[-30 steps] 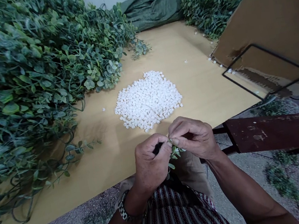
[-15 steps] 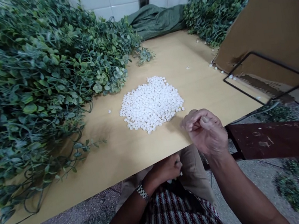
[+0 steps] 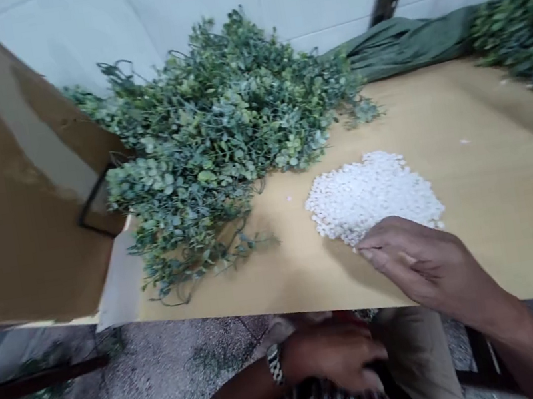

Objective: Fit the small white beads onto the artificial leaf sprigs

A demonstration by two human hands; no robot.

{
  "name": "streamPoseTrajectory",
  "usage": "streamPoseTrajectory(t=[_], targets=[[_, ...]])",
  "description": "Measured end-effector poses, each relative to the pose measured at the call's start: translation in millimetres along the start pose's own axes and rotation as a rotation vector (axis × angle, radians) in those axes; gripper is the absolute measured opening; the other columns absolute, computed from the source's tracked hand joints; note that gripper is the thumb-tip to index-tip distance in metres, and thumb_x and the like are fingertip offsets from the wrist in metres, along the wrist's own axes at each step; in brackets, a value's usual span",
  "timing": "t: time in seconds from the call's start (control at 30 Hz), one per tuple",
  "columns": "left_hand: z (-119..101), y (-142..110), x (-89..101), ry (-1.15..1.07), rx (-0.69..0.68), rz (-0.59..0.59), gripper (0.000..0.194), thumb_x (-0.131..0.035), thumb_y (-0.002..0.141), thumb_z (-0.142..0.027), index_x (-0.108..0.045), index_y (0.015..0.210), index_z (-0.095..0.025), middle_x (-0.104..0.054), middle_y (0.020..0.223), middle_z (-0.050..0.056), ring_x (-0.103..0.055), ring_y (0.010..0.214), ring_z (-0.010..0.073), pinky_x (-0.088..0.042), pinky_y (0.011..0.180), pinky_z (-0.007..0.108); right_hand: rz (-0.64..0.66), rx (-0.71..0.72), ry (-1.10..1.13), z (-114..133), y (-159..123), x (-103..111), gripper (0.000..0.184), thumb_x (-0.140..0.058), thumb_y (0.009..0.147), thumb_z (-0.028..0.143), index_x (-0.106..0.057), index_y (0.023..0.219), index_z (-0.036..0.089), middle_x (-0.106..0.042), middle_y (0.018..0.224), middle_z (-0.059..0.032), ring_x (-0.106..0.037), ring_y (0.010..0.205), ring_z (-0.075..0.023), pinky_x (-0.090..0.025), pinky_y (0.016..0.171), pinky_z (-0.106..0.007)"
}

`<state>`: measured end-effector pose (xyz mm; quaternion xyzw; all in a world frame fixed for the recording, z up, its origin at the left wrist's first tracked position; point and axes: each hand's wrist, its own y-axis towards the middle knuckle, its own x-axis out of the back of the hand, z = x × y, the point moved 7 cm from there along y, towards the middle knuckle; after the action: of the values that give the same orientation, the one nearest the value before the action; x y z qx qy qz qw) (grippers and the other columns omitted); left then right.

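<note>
Plenty left to get through here, by the look of it: white pieces [image 3: 370, 186] sit in one big loose pile on the counter [image 3: 280, 285], with a couple of strays off to the sides, and leafy greenery [image 3: 234, 123] is heaped high just behind and to the left of them. More of it (the second heap [image 3: 523, 34]) sits at the far right, past the green cloth [image 3: 416, 41]. As for what's done, I honestly can't point to anything finished, and I can't make out any white bits on the leaves at this blur. Right hand [image 3: 423, 262] is down at the near edge of the pile, fingers [image 3: 382, 263] pinched tip to tip, though I can't tell if a piece is caught between them. Left hand [image 3: 339, 356] is in the lap below the counter's front edge, curled and smeared by motion, so no telling whether it's gripping anything. My guess is somewhere mid-batch, with loads of both materials to go
</note>
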<state>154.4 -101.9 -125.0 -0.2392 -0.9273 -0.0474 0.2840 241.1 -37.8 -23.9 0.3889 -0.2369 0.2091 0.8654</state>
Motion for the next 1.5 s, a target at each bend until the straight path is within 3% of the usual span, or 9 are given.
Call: streamPoseTrajectory(t=[0.07, 0.13, 0.33, 0.57, 0.8, 0.97, 1.1, 1.33, 1.5], targets=[[-31, -29, 3.9, -0.02, -0.261, 0.267, 0.031, -0.079, 0.066, -0.022, -0.051, 0.054, -0.025, -0.061, 0.057, -0.005, -0.064, 0.058, 0.0165, -0.051, 0.056, 0.024, 0.134, 0.155, -0.091, 19, 32, -30, 0.013, -0.055, 0.089, 0.014, -0.066, 0.088, 0.02, -0.067, 0.078, -0.0053, -0.062, 0.073, -0.0187, -0.047, 0.065, -0.031], [-57, -56, 29.6, -0.057, -0.397, 0.309, 0.016, -0.067, 0.081, -0.023, -0.059, 0.067, -0.026, -0.071, 0.075, -0.001, -0.067, 0.074, 0.0175, -0.054, 0.069, 0.025, 0.275, 0.2, -0.25, 29, 60, -67, 0.012, -0.055, 0.09, 0.017, -0.067, 0.087, 0.019, -0.068, 0.082, -0.0078, -0.061, 0.076, -0.0214, -0.046, 0.069, -0.034], [-44, -101, 143.8, 0.651, -0.068, -0.612, 0.017, -0.051, 0.088, -0.01, -0.066, 0.094, -0.016, -0.071, 0.093, 0.011, -0.063, 0.093, 0.0245, -0.049, 0.086, 0.042, 0.595, 0.124, -0.506, 23, 89, -134, 0.013, -0.056, 0.086, 0.011, -0.068, 0.09, 0.013, -0.068, 0.09, -0.0126, -0.061, 0.084, -0.0252, -0.044, 0.072, -0.036], [-15, -97, 150.7, 0.917, -0.032, -0.756, 0.023, -0.051, 0.09, -0.015, -0.062, 0.11, -0.012, -0.069, 0.109, 0.016, -0.061, 0.103, 0.0288, -0.047, 0.089, 0.045, 0.401, 0.054, -0.24, 14, 64, -74, 0.008, -0.059, 0.085, 0.015, -0.066, 0.086, 0.018, -0.067, 0.082, -0.0057, -0.061, 0.078, -0.0203, -0.046, 0.068, -0.031], [-41, -85, 150.8, 0.814, -0.183, -0.936, 0.017, -0.053, 0.088, -0.011, -0.063, 0.101, -0.014, -0.071, 0.098, 0.012, -0.064, 0.092, 0.0234, -0.048, 0.086, 0.038, 0.209, 0.167, -0.177, 23, 32, -44, 0.014, -0.052, 0.09, 0.014, -0.064, 0.094, 0.017, -0.069, 0.085, -0.0083, -0.061, 0.079, -0.02, -0.05, 0.069, -0.032], [-43, -50, 152.0, 0.682, 0.003, -0.659, 0.04, -0.058, 0.088, -0.029, -0.059, 0.121, -0.006, -0.071, 0.1, 0.016, -0.065, 0.087, 0.0255, -0.05, 0.072, 0.036, 0.099, 0.35, -0.353, 43, 21, -42, 0.013, -0.053, 0.09, 0.008, -0.064, 0.093, 0.014, -0.068, 0.081, -0.01, -0.056, 0.073, -0.0198, -0.047, 0.064, -0.033], [-32, -33, 151.5, 0.437, 0.103, -0.496, 0.017, -0.055, 0.087, -0.018, -0.069, 0.077, -0.014, -0.066, 0.062, 0.002, -0.059, 0.056, 0.0147, -0.042, 0.054, 0.026, 0.019, 0.448, -0.468, 50, 15, -45, 0.012, -0.058, 0.087, 0.006, -0.064, 0.096, 0.012, -0.069, 0.082, -0.0116, -0.056, 0.072, -0.0212, -0.045, 0.062, -0.036], [-51, -54, 167.3, 0.24, -0.28, -0.865, 0.012, -0.062, 0.082, -0.006, -0.066, 0.076, -0.016, -0.066, 0.071, 0.001, -0.061, 0.068, 0.0122, -0.048, 0.063, 0.023, -0.007, 0.147, -0.116, 41, 11, -38, 0.03, -0.06, 0.09, 0.019, -0.058, 0.119, 0.015, -0.066, 0.108, -0.0135, -0.061, 0.101, -0.0235, -0.052, 0.085, -0.039], [-65, -58, 163.7, 0.28, -0.444, -0.88, 0.014, -0.067, 0.079, -0.002, -0.066, 0.08, -0.016, -0.069, 0.081, 0.003, -0.066, 0.079, 0.0134, -0.053, 0.072, 0.024, -0.084, -0.085, 0.271, 22, 25, -16, 0.042, -0.062, 0.09, 0.037, -0.053, 0.13, 0.026, -0.062, 0.119, -0.009, -0.059, 0.11, -0.021, -0.05, 0.091, -0.037]])
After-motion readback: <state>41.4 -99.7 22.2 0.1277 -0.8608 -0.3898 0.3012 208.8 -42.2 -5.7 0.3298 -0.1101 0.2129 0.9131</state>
